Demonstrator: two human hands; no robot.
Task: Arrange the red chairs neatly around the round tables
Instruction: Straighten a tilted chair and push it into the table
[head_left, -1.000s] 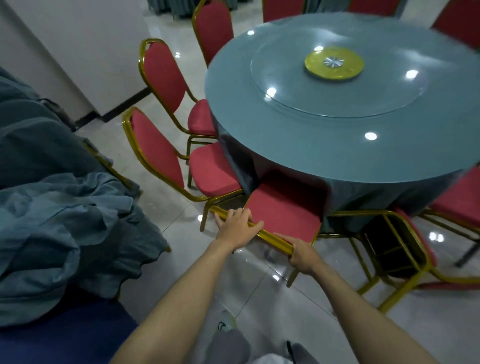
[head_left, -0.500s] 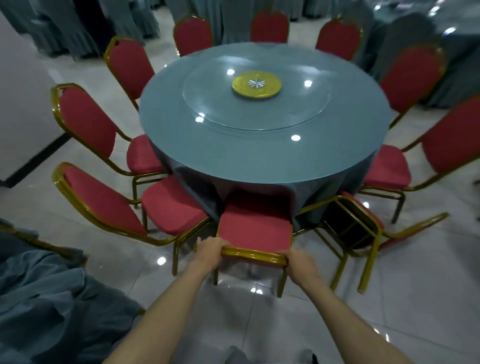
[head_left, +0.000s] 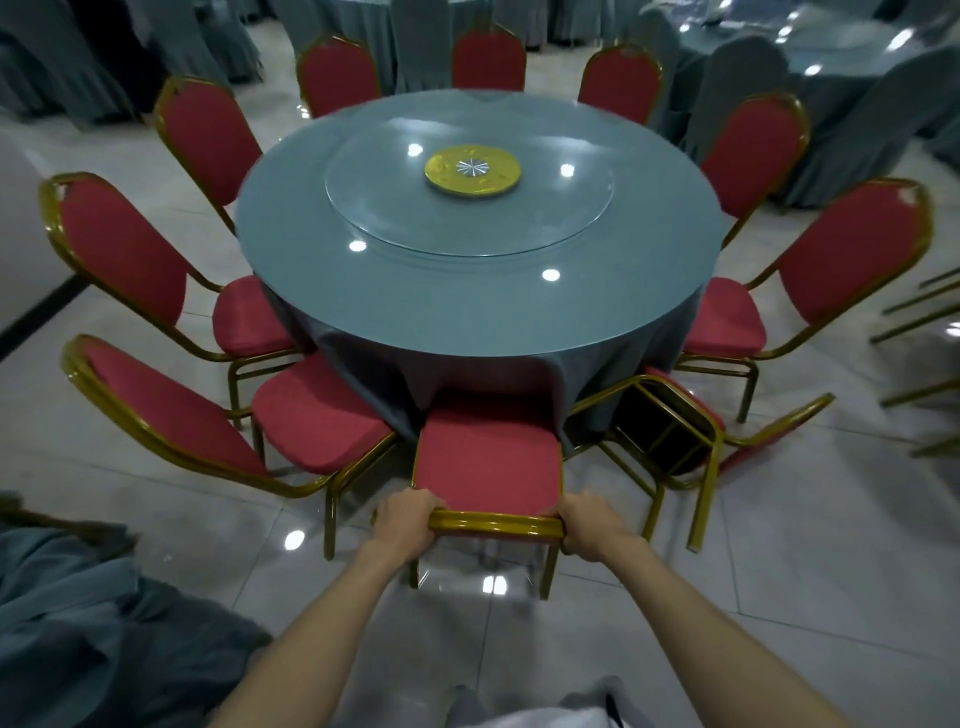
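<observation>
Red padding on a gold metal frame makes up the chair (head_left: 485, 467) being gripped. The left hand (head_left: 405, 519) and the right hand (head_left: 592, 519) each curl their fingers (head_left: 422, 503) round one end of its top rail (head_left: 496, 526), the left at the left corner and the right at the right corner. The seat lies just ahead of the fingers, and its front edge reaches the hanging grey-blue drape of the round worktop (head_left: 467, 312).

Just left of the left fingers, a neighbouring chair (head_left: 311, 426) stands upright with its seat turned toward the worktop, close beside the gripped chair. To the right of the right fingers, a tipped chair (head_left: 670, 431) lies on its side on the floor (head_left: 779, 597), which is pale glossy tile. Its legs stick out sideways and its backrest is down on the tiles. More red chairs (head_left: 852, 254) ring the far sides of the worktop.

Well beyond the fingers, a glass turntable (head_left: 395, 218) sits in the middle of the worktop, with a yellow disc (head_left: 471, 170) at its centre. Behind and to the left of the left hand, a heap of grey-blue cloth (head_left: 78, 623) lies low at the edge of view.
</observation>
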